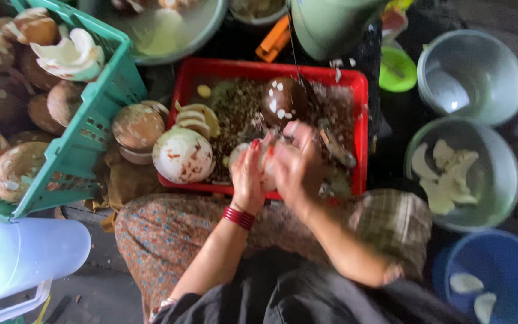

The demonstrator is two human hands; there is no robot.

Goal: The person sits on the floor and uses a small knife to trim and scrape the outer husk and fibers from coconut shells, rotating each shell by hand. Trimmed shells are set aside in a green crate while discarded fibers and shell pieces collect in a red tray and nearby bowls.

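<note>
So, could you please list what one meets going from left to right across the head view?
Pale blue jug → green crate of coconuts → red tray under left hand and right hand → grey bowl of white pieces.

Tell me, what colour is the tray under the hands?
The tray is bright red, seen best in the head view, below both hands holding a pale coconut piece.

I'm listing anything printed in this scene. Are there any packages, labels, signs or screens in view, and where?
None show: no package, label, sign or screen.
Only plain containers: a red tray under the hands, a teal basket at left, a pale jug at lower left, grey bowls and a blue tub at right.
</note>
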